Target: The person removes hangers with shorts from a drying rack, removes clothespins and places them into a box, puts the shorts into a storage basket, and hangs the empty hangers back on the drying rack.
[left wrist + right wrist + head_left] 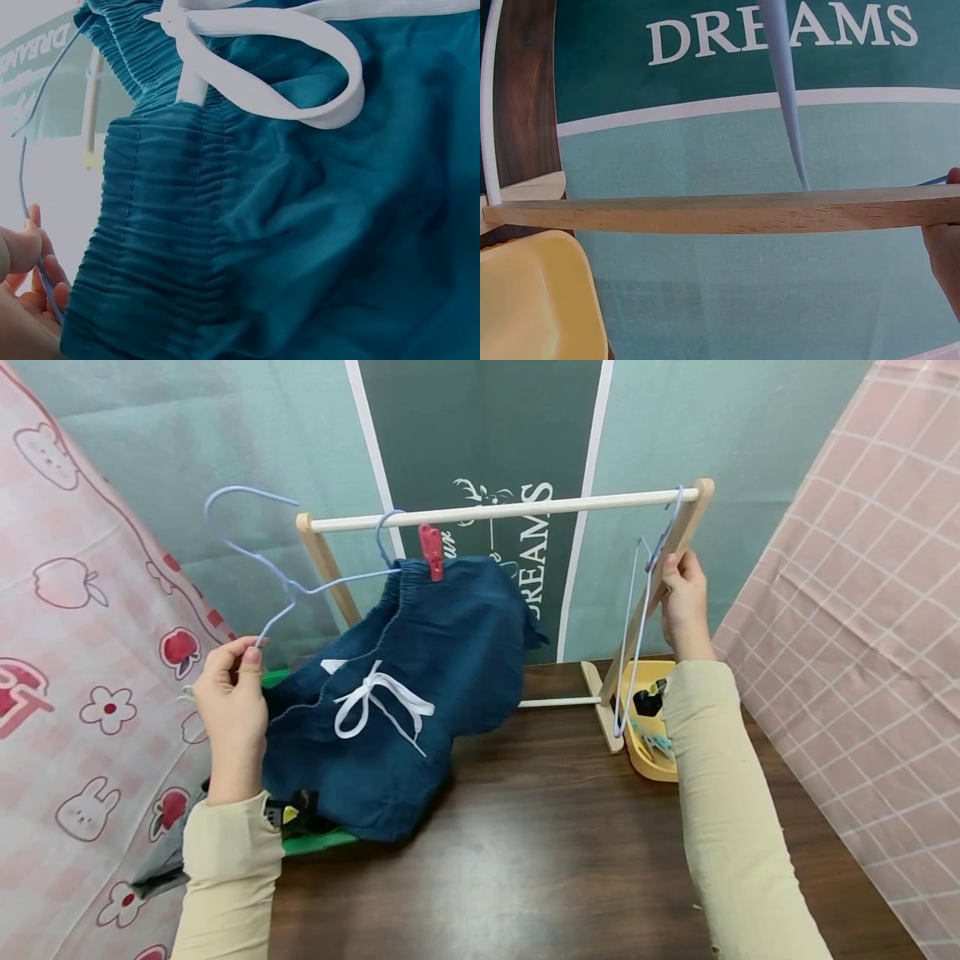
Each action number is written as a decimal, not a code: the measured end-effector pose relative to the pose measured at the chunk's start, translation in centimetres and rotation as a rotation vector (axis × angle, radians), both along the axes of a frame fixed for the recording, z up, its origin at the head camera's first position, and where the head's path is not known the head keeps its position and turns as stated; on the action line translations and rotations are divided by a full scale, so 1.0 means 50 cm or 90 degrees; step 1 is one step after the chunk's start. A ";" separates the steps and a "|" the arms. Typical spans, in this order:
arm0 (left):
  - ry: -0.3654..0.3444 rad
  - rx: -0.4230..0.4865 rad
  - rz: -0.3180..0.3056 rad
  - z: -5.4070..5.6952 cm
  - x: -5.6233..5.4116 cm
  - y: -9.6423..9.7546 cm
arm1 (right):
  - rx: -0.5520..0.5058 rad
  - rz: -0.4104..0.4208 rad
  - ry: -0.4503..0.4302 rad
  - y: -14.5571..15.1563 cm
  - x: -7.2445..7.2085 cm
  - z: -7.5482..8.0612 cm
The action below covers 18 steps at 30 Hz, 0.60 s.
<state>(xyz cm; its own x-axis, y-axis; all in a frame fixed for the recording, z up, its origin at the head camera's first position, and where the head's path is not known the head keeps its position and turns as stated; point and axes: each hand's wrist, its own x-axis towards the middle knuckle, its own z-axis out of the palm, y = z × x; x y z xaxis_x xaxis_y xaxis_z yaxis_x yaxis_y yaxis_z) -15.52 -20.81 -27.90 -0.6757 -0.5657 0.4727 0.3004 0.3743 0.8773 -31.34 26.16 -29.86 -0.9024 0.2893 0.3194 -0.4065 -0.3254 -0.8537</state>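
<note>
My left hand [234,710] pinches a lower arm of a light blue hanger [288,585], whose hook points up and free of the rail. The hanger's other arm runs to the waistband of dark blue shorts [465,635] with a white drawstring bow [367,689]. A red clothespin [431,552] clips the waistband near the rail. In the left wrist view the gathered waistband [165,225] spreads beside my fingers. My right hand [686,602] grips the right wooden post [780,214] of a small clothes rack.
The rack's white rail [585,505] carries a blue hook [384,535] behind the shorts and a bare hanger [637,635] at its right end. A yellow basket [651,768] with clothespins stands right; a green basket [322,842] sits under the shorts on the brown table [540,827].
</note>
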 end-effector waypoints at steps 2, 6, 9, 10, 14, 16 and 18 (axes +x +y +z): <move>0.006 0.032 0.006 -0.003 0.002 -0.015 | -0.001 0.003 -0.003 0.000 0.001 0.001; 0.033 0.113 0.010 -0.008 0.004 -0.042 | 0.004 0.002 -0.004 -0.001 0.001 0.001; 0.058 0.150 0.016 -0.010 0.007 -0.059 | 0.000 0.001 -0.004 -0.001 0.001 0.002; 0.061 0.157 0.018 -0.011 0.008 -0.064 | -0.001 0.000 -0.004 -0.001 0.001 0.002; 0.077 0.186 0.025 -0.012 0.011 -0.083 | -0.003 0.001 -0.006 0.000 0.002 0.001; 0.081 0.201 0.032 -0.013 0.015 -0.092 | 0.002 0.000 -0.007 0.000 0.002 0.001; 0.088 0.220 0.039 -0.012 0.018 -0.102 | 0.000 0.003 -0.007 -0.001 0.003 0.002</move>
